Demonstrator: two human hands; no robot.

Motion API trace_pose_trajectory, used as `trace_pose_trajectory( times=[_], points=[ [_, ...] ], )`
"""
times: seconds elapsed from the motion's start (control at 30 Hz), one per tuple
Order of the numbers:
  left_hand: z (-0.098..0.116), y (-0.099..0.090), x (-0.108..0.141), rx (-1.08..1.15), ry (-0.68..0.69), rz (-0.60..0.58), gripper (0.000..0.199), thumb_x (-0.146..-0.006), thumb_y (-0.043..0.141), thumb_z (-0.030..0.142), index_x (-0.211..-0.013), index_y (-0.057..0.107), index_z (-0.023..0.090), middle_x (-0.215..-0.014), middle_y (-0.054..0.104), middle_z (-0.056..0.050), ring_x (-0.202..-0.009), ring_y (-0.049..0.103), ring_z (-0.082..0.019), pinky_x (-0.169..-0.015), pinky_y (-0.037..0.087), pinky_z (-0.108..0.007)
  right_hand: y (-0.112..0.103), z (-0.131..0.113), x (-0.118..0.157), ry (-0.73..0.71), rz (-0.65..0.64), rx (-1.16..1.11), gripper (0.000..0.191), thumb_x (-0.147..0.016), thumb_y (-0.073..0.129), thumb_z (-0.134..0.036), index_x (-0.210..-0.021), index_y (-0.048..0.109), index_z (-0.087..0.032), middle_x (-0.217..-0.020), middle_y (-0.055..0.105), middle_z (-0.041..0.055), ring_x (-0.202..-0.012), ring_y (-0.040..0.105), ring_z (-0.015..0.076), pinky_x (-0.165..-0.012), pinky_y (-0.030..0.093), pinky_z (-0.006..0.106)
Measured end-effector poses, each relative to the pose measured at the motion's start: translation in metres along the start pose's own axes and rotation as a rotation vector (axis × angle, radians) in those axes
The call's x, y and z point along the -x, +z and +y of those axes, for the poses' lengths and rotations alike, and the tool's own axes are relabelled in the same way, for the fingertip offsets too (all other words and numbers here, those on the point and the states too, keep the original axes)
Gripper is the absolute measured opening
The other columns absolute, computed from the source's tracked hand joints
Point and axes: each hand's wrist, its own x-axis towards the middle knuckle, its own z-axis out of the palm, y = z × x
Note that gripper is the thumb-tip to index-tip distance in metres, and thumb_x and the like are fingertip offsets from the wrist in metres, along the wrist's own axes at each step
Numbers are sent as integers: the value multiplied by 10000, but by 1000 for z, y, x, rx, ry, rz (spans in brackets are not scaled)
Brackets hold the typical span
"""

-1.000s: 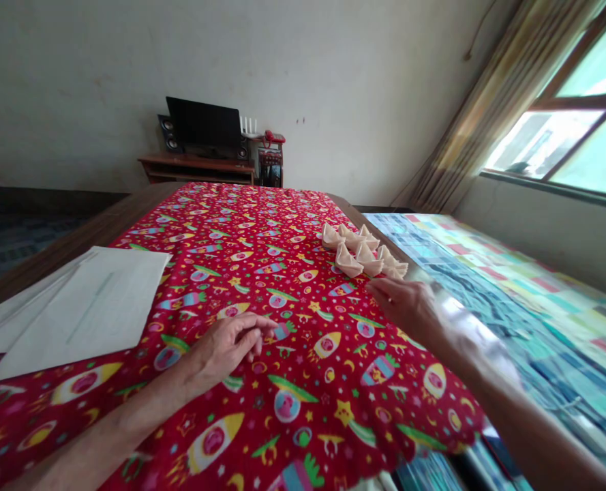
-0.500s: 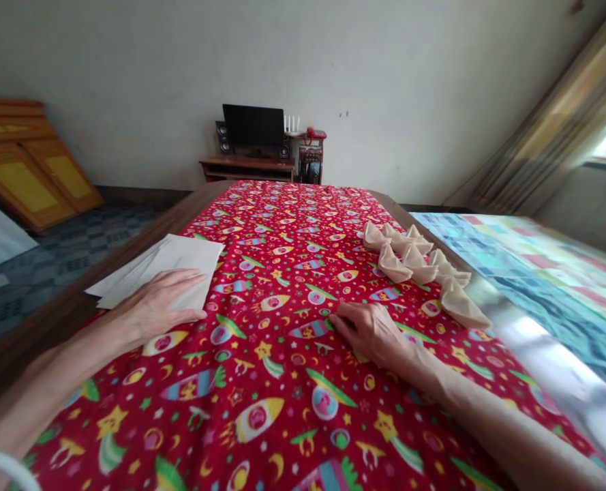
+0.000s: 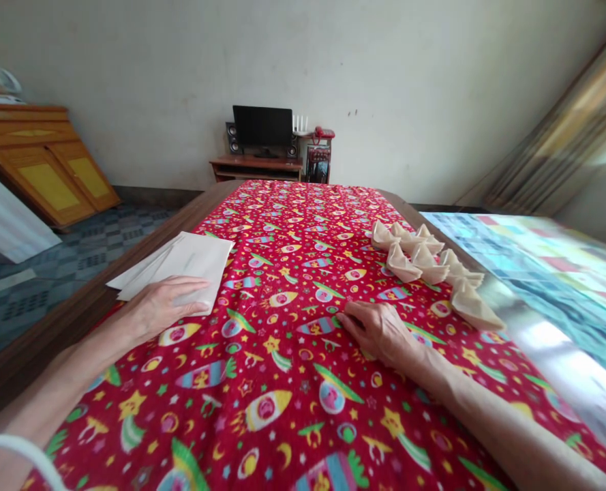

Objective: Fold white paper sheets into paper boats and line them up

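A loose stack of white paper sheets (image 3: 200, 256) lies on the left of the red cloth, its lower sheets fanned out to the left. My left hand (image 3: 167, 303) rests flat over the stack's near edge, fingers stretched out and thumb a little apart. Near the middle of the cloth, my right hand (image 3: 377, 327) lies with its fingers curled in, and nothing shows in them. Beyond it to the right stand several folded, pointed cream paper pieces (image 3: 403, 262), grouped close together; the nearest one (image 3: 474, 307) lies lowest and longest.
The red patterned cloth (image 3: 266, 327) covers a long dark wooden table. A bed with a patchwork cover (image 3: 553, 266) adjoins the right side. At the far wall are a monitor (image 3: 262, 126) and a red telephone (image 3: 324, 133). A wooden cabinet (image 3: 52, 164) stands at the left.
My view has swung slightly left, so everything sits farther right. The left hand has drawn back a little across the papers, its thumb nearer the fingers. My right hand stays in place.
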Motion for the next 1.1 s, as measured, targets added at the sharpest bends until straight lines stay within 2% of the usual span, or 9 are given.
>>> trace_pose_trajectory(
  times=[0.1, 0.17, 0.27, 0.37, 0.43, 0.63, 0.8, 0.97, 1.1],
  points=[
    [-1, -1, 1, 87, 10, -99, 853, -641, 402, 844, -1029, 675, 135, -1107, 676, -104, -1059, 598, -213, -999, 407, -359, 0, 0, 0, -5, 0, -4, 356, -945, 365, -374, -695, 533, -183, -613, 585, 4, -517, 474, 91, -529, 219, 244],
    [-1, -1, 2, 146, -35, -104, 840, -622, 437, 840, -1012, 679, 136, -1120, 669, -110, -1067, 593, -219, -1003, 402, -365, 0, 1, 1, 0, 3, -2, 357, -944, 369, -377, -692, 531, -183, -610, 584, 2, -508, 463, 89, -527, 217, 244],
    [2, -1, 5, 229, -99, -99, 754, -602, 475, 831, -854, 698, 156, -1158, 647, -118, -1023, 610, -222, -969, 427, -363, 0, 1, 1, -4, 6, 1, 351, -941, 376, -372, -689, 530, -182, -601, 581, -1, -494, 444, 84, -526, 217, 242],
    [5, -2, 6, 245, -120, -112, 673, -613, 480, 818, -655, 653, 169, -1151, 644, -124, -988, 618, -228, -950, 431, -369, 0, 1, 2, -6, 8, -5, 352, -940, 380, -369, -683, 532, -181, -601, 585, 2, -491, 436, 83, -525, 218, 240],
    [6, -3, 5, 237, -124, -103, 628, -632, 493, 791, -601, 620, 177, -1109, 662, -119, -985, 617, -232, -950, 424, -371, 0, 0, 1, 0, 9, -10, 356, -938, 380, -371, -681, 537, -181, -600, 586, 3, -486, 431, 82, -519, 214, 240],
    [19, -6, 5, 253, -41, -55, 353, -720, 563, 524, -604, 609, 194, -1029, 689, -89, -925, 638, -216, -888, 455, -342, 2, 1, 0, -5, 37, 14, 357, -934, 390, -367, -671, 542, -180, -588, 576, -3, -476, 413, 82, -515, 206, 245],
    [58, 0, 2, 290, 175, -10, 189, -760, 582, 311, -606, 600, 201, -980, 696, -54, -968, 624, -188, -888, 451, -303, 4, 3, 2, -13, 51, 46, 344, -931, 403, -368, -684, 548, -178, -573, 568, -5, -472, 414, 84, -511, 203, 254],
    [114, 15, -6, 401, 366, -90, 141, -766, 617, 178, -628, 587, 185, -940, 691, -33, -947, 621, -152, -864, 449, -254, 4, 5, 2, -33, 36, 11, 316, -937, 405, -345, -730, 577, -180, -607, 586, -9, -499, 468, 85, -509, 251, 236],
    [150, 31, -11, 380, 415, -205, 113, -779, 639, 153, -688, 580, 186, -950, 673, -1, -862, 628, -129, -788, 456, -228, 4, 5, 4, -73, 115, -18, 267, -945, 392, -302, -1095, 585, -195, -819, 641, 28, -667, 573, 117, -562, 356, 217]
  ],
)
